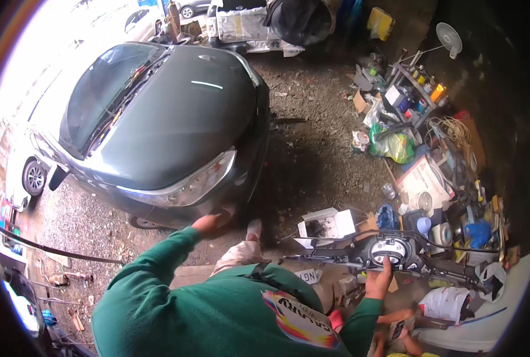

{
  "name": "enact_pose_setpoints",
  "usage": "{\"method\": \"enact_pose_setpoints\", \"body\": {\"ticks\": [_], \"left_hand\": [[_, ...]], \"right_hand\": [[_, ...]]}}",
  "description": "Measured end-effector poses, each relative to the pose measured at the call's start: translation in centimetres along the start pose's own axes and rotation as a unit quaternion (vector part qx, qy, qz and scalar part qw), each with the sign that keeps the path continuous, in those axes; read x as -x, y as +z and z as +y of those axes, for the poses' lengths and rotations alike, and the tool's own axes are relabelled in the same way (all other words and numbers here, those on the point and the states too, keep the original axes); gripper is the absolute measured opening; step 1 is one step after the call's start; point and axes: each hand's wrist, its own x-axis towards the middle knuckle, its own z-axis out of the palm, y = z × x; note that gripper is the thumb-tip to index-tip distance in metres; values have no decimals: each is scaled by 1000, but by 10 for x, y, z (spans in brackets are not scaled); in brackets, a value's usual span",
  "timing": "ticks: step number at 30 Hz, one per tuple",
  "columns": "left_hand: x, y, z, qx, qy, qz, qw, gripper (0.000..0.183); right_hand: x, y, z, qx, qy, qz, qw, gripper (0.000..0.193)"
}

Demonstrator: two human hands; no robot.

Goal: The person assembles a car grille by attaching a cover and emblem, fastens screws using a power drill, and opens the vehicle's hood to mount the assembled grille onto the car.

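Under my right hand [379, 281] is a long black car grille [422, 259] with a silvery oval piece in its middle. My thumb lies over the oval and the fingers are wrapped around the grille's lower edge. My left hand [215, 221] reaches out low beside the front corner of a dark grey car [176, 113], just below its headlight [202, 178]. Its fingers are blurred against the dark bumper, so neither their pose nor any contact shows clearly. The car's bonnet is closed.
An opened white box [327, 227] sits beyond the grille. Clutter on the right includes a shelf [416, 89], a green bag [396, 146] and a flat carton [422, 178]. At lower right, another person's hand holds a phone [399, 329]. A white plate [308, 275] lies near my body.
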Motion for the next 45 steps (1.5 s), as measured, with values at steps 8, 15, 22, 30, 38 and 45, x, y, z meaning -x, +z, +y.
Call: {"method": "enact_pose_setpoints", "body": {"ticks": [8, 15, 22, 30, 38, 45], "left_hand": [[-188, 51, -164, 42, -137, -198, 970, 52], [-381, 10, -203, 100, -37, -12, 994, 39], [-464, -49, -144, 268, -244, 41, 931, 53], [-581, -21, -127, 281, -424, 84, 857, 56], [-788, -42, -155, 197, -508, 171, 821, 65], [-950, -57, -263, 148, -607, 235, 745, 58]], "right_hand": [[-191, 110, 85, -13, 43, -2, 999, 51], [-356, 245, 112, 20, 85, -21, 996, 50], [-525, 307, 94, 133, 68, 3, 989, 57], [-802, 371, 128, 205, 127, -26, 970, 55], [-982, 468, 150, 304, 264, -74, 912, 58], [-1022, 510, 178, 320, 290, -41, 901, 58]]}}
